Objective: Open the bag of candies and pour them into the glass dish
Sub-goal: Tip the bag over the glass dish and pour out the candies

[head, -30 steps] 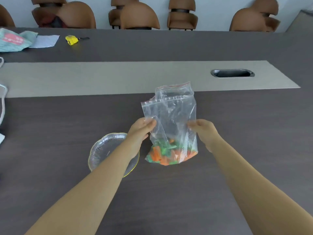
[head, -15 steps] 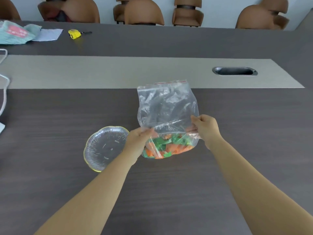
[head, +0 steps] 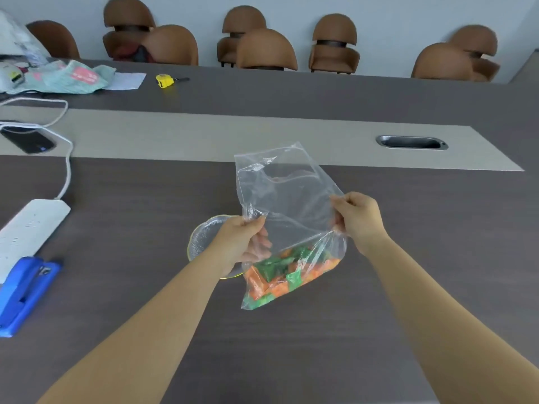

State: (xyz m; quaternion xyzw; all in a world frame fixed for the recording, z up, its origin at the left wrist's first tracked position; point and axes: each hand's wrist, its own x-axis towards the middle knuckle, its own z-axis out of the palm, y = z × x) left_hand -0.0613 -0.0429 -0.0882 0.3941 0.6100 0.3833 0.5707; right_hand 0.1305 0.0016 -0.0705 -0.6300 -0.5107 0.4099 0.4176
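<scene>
One clear, crinkled plastic bag (head: pixel 287 205) is held above the dark wood-grain surface (head: pixel 291 345); the left hand (head: pixel 243 243) and right hand (head: pixel 357 220) each have fingers pinched on its film; orange and green wrapped candies (head: pixel 280 275) pool in its lower corner; one scalloped, gold-rimmed glass dish (head: pixel 204 237) lies just left of the bag, partly behind the left hand.

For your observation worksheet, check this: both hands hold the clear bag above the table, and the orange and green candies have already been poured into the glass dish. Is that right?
One detail is wrong. The head view shows the candies inside the bag, held by the left hand and right hand; the visible part of the glass dish holds none.
</scene>
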